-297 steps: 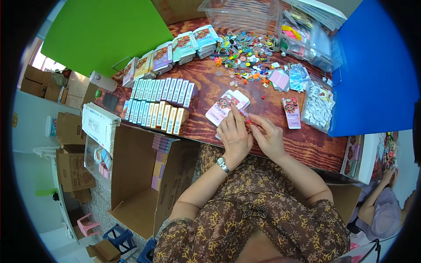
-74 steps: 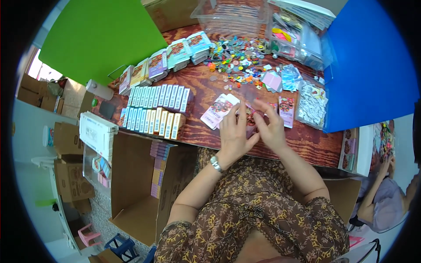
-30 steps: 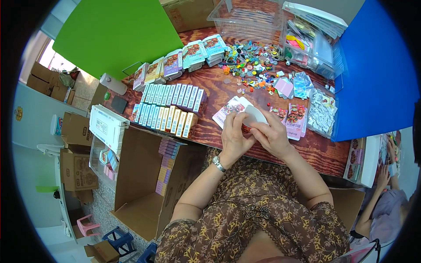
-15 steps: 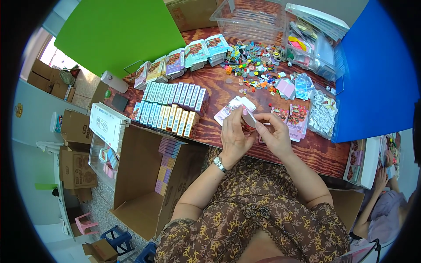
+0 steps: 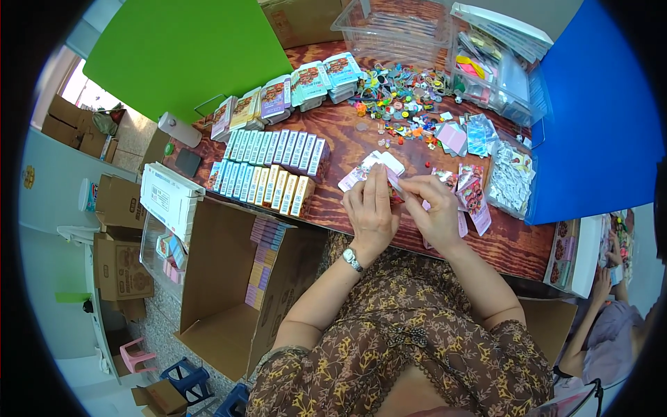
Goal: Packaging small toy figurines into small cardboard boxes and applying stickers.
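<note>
Fingers together, my left hand grips a small pink carton, mostly hidden behind the fingers, at the table's front edge. My right hand pinches the carton's right side, thumb and index finger at its upper end. Flat pink-and-white printed cartons lie just beyond my left fingertips. Close to the right of my right hand are pink printed packets, some overlapping. Left of my hands stand two rows of filled small boxes, teal, purple and yellow.
Stacked flat cartons line the back. Loose colourful trinkets are heaped near clear plastic bins. A tray of white sachets sits at right beside a blue panel. An open cardboard box stands below left. Another person works far right.
My hands have drawn closer around the carton, and its pale flap, visible before, is now mostly covered by fingers. The pink packets beside my right hand have shifted slightly.
</note>
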Available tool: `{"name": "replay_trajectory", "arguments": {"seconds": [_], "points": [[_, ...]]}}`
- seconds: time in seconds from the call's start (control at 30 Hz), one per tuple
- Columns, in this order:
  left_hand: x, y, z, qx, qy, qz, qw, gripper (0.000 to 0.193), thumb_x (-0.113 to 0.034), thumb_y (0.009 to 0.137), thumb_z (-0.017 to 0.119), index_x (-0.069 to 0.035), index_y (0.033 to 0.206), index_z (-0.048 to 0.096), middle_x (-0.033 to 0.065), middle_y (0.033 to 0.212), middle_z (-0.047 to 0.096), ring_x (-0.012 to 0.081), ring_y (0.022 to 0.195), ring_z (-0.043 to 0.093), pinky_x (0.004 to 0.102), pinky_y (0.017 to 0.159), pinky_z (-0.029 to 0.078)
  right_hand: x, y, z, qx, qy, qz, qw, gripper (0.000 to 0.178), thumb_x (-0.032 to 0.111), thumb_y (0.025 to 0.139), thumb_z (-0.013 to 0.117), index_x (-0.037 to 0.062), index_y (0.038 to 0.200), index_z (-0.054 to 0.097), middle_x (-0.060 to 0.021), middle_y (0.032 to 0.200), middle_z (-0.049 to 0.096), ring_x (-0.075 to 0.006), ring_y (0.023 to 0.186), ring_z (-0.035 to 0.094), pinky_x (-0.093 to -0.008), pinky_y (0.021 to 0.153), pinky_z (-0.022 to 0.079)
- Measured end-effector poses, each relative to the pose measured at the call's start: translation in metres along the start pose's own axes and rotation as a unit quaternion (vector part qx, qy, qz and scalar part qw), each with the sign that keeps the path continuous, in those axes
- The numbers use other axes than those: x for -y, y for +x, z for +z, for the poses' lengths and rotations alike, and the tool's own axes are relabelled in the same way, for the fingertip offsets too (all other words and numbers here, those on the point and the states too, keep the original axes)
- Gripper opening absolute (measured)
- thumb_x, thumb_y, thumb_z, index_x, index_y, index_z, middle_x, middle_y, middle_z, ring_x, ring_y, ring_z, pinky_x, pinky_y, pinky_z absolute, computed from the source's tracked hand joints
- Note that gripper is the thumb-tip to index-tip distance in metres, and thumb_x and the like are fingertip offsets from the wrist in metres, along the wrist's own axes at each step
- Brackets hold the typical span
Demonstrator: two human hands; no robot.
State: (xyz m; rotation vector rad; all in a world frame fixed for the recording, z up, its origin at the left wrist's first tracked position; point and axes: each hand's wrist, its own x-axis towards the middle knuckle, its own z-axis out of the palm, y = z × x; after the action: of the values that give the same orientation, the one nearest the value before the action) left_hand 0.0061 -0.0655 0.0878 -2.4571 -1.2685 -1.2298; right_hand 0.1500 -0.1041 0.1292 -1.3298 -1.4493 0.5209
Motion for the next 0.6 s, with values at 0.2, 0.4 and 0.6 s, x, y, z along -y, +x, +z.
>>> {"name": "replay_trajectory", "arguments": {"seconds": [0.2, 0.4, 0.6], "points": [[-0.003, -0.007, 0.002, 0.019, 0.006, -0.015, 1.000, 0.087, -0.012, 0.068, 0.072, 0.008, 0.146, 0.040, 0.0206, 0.140, 0.052, 0.0353, 0.113, 0.051, 0.0463, 0.095, 0.038, -0.004, -0.006, -0.001, 0.017, -0.028, -0.041, 0.999, 0.029, -0.006, 0.085, 0.065, 0.0041, 0.111, 0.074, -0.0110, 0.103, 0.070, -0.0246, 0.094, 0.069, -0.0337, 0.079, 0.056], [-0.006, -0.004, 0.002, 0.055, 0.020, -0.028, 0.998, 0.092, -0.013, 0.067, 0.070, 0.010, 0.149, 0.035, 0.0223, 0.140, 0.048, 0.0364, 0.116, 0.048, 0.0487, 0.097, 0.036, -0.011, -0.012, 0.002, 0.005, -0.049, -0.053, 0.997, 0.030, -0.003, 0.090, 0.063, 0.0021, 0.119, 0.070, -0.0131, 0.108, 0.072, -0.0248, 0.097, 0.070, -0.0337, 0.082, 0.055], [-0.010, -0.006, 0.003, 0.069, -0.002, -0.046, 0.997, 0.092, -0.016, 0.071, 0.070, 0.011, 0.150, 0.033, 0.0236, 0.142, 0.045, 0.0374, 0.118, 0.046, 0.0491, 0.098, 0.035, -0.004, -0.026, 0.007, -0.022, -0.022, -0.004, 1.000, 0.037, 0.000, 0.095, 0.061, -0.0021, 0.132, 0.059, -0.0178, 0.115, 0.071, -0.0260, 0.106, 0.070, -0.0354, 0.089, 0.055]]}}
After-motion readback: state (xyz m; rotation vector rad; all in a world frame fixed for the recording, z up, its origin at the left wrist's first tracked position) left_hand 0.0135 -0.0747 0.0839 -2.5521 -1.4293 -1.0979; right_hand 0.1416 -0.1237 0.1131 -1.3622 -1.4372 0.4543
